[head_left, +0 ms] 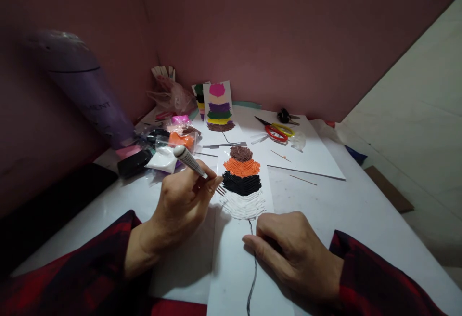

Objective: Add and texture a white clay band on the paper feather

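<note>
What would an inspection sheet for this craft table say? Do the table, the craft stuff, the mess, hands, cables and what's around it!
Surface: white table, with things spread over it.
Job's things: paper strip with brown, orange, black and white textured bands above a dark drawn line; fork with patterned handle.
Clutter: bagged coloured material, scissors, thin stick, banded picture.
Hands: left hand grips the fork, tines by the bands' left edge; right hand is loosely curled over the strip.
Cables: nothing seen.
Surroundings: pinkish wall; purple cylindrical object at left.
</note>
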`<state>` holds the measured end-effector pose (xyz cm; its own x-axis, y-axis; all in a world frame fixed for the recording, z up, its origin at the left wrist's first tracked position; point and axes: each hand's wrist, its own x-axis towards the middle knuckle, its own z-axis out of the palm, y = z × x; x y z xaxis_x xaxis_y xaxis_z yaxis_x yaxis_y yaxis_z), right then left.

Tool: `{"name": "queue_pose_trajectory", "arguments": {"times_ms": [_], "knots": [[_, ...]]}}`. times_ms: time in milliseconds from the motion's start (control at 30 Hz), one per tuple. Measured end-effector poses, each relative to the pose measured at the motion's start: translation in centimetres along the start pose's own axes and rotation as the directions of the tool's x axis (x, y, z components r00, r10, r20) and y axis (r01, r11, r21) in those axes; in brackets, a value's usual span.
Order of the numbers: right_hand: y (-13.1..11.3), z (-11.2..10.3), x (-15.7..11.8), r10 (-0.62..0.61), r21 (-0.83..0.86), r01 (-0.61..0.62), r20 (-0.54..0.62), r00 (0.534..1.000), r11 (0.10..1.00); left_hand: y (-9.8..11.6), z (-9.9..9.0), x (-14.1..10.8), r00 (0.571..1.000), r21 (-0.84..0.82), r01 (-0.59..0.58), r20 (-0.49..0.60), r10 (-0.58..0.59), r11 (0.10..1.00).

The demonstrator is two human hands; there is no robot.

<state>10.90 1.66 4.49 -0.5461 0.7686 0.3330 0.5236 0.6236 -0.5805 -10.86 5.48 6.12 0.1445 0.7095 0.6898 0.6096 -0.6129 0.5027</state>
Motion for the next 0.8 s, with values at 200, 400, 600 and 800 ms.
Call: {"name": "queue_pose_trajectory", "arguments": {"times_ms": [200,400,600,800], "knots": [[0.1,-0.1,0.1,-0.056,-0.030,0.056,-0.020,0.998,0.998,0.2,-0.2,0.2,0.998,-0.021,0.055,0.036,-0.055,0.998],[-0.3,0.1,-0.4,-0.253,-0.161,0.214,-0.280,0.926,0.963,1.2,-0.3,-0.9,0.977,-0.266,-0.120,0.142,0.162,0.956],[-1.7,0.1,-0.6,-0.349,-0.314,0.268,-0.239,0.906,0.911,4.3,-1.0,-0.5,0.715,-0.357,0.340,0.699,0.008,0.870],[-2.4,0.2,-1.0,-0.202,-0.178,0.156,-0.279,0.939,0.972,5.7,-1.5,-0.2,0.659,-0.290,0.332,0.752,0.000,0.898]]}}
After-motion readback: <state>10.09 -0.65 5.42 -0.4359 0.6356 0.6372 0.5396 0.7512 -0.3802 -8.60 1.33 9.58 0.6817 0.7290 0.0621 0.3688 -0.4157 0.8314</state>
